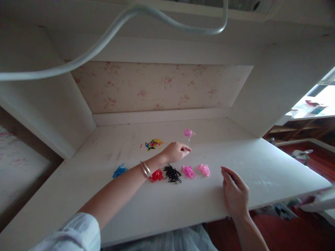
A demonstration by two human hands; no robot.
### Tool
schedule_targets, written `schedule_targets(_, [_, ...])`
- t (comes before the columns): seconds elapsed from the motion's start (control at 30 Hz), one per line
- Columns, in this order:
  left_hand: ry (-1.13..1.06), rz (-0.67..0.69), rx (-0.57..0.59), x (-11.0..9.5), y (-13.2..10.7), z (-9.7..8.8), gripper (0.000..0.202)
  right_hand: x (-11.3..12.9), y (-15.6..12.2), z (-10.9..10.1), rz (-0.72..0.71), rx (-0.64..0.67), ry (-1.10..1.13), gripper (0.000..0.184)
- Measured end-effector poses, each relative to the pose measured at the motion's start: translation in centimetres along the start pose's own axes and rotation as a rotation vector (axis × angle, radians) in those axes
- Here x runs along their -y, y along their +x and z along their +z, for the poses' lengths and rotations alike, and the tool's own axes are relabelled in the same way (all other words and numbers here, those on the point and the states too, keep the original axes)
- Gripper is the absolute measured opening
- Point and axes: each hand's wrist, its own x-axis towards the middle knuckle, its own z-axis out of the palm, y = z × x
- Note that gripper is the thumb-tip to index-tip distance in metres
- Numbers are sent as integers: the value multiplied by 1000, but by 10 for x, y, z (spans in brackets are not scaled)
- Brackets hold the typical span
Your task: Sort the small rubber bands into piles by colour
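Note:
My left hand point(178, 152) reaches across the white tabletop, its fingers closed in a pinch. What they hold, if anything, I cannot make out. Just beyond the fingertips is a pink item point(187, 132) with a clear part below it. Small band-like strips lie in piles: blue point(119, 171), red point(156, 175), black point(172, 174), bright pink point(188, 171) and light pink point(203, 169). My left forearm partly covers the red pile. Farther back lies a mixed-colour pile point(154, 144). My right hand point(235, 191) hovers near the front edge, fingers curled together; their inner side is hidden.
The white table point(125, 212) is boxed in by side panels and a flower-patterned back wall point(162, 87). A pale cable point(104, 40) loops across the upper view. At the right are a bright window point(324, 92) and a reddish floor point(303, 153).

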Motion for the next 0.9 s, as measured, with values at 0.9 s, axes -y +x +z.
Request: schedule_targets(0.9, [-496,-674,-870,84,-290,-36,48,55,-13,195,-594,1054,-1043,28])
